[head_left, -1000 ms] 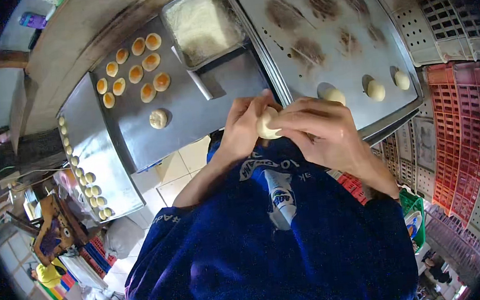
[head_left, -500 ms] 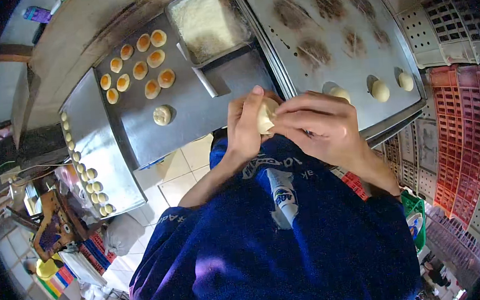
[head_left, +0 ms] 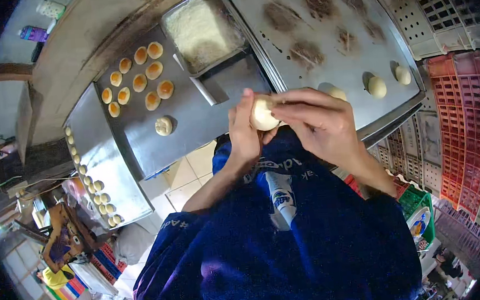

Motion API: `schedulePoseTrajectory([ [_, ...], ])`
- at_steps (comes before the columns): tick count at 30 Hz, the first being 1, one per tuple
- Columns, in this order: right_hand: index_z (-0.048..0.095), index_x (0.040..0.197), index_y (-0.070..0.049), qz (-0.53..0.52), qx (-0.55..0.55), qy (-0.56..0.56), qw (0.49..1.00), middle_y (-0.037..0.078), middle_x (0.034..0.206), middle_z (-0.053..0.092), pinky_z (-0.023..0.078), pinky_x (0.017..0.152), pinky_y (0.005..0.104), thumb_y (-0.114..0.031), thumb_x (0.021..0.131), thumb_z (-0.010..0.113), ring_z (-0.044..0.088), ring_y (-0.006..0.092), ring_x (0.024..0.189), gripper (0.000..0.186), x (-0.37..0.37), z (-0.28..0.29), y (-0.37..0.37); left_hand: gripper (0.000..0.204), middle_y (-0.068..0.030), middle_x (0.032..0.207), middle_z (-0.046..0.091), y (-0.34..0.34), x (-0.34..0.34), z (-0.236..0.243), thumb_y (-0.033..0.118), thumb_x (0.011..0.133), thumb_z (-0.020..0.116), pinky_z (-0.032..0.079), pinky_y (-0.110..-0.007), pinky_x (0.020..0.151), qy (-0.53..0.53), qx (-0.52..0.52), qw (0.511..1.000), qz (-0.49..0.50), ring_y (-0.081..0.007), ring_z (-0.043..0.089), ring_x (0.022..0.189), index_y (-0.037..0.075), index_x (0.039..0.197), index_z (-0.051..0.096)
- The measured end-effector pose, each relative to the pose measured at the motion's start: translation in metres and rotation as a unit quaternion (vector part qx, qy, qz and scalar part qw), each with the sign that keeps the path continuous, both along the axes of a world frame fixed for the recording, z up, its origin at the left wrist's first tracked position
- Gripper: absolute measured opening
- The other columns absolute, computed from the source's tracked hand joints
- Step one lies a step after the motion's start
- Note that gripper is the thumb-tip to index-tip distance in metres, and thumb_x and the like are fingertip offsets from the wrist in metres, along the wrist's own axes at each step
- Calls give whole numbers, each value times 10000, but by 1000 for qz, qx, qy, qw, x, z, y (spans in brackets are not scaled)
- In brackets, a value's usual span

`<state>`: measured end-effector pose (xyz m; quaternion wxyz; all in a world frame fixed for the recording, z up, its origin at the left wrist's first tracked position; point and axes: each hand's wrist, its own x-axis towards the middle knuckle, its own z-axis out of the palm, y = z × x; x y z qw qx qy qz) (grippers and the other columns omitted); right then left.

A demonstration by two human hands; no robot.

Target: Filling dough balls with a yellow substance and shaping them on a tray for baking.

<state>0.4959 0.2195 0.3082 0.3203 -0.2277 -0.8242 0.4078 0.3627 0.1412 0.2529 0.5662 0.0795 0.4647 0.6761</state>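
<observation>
Between my two hands, just over the near edge of the metal table, is a pale dough ball point(head_left: 263, 113). My left hand point(head_left: 244, 131) curls around it from the left with the thumb pointing up. The fingertips of my right hand point(head_left: 323, 118) press together on its right side. A single dough ball point(head_left: 163, 126) with a creased top lies on the dark metal surface to the left. Behind it sit several flat dough rounds point(head_left: 154, 70) with orange filling on them. Smooth dough balls point(head_left: 377, 87) rest on the tray to the right, one partly hidden by my right hand.
A pan of whitish, crumbly filling point(head_left: 201, 33) stands at the back, with a pale flat stick point(head_left: 203, 90) beside it. The stained baking tray point(head_left: 302, 81) lies right. Small dough pieces line a left tray point(head_left: 123, 183). Red crates point(head_left: 458, 131) and a green basket point(head_left: 416, 206) stand right.
The dough ball has turned in my hands; its open, ragged side now looks gathered and rounder. My right fingers have shifted slightly over it. The whole view has tilted a little.
</observation>
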Motion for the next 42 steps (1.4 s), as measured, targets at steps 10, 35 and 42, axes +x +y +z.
schedulePoseTrajectory([
  [10,745,853,-10,-241,37,-24,970,71,914,694,491,659,263,25,714,767,632,173,766,145,39,-28,-13,343,-132,985,649,63,8,-4,187,826,675,516,-350,707,564,146,800,-143,-261,630,778,-8,1096,591],
  [35,678,1145,-25,-235,177,-251,922,99,1047,708,528,758,342,-119,810,722,667,265,835,350,-29,-71,88,475,-170,1178,587,-84,-238,-176,180,843,691,496,-399,815,610,-239,752,78,-292,600,984,21,1263,536],
  [42,657,1203,-32,-267,147,-329,894,146,1162,681,525,869,357,-197,833,742,661,287,1021,414,-18,-83,104,468,-228,1056,606,-215,-359,-261,242,837,638,498,-444,767,580,-445,645,220,-383,605,925,44,1251,545],
])
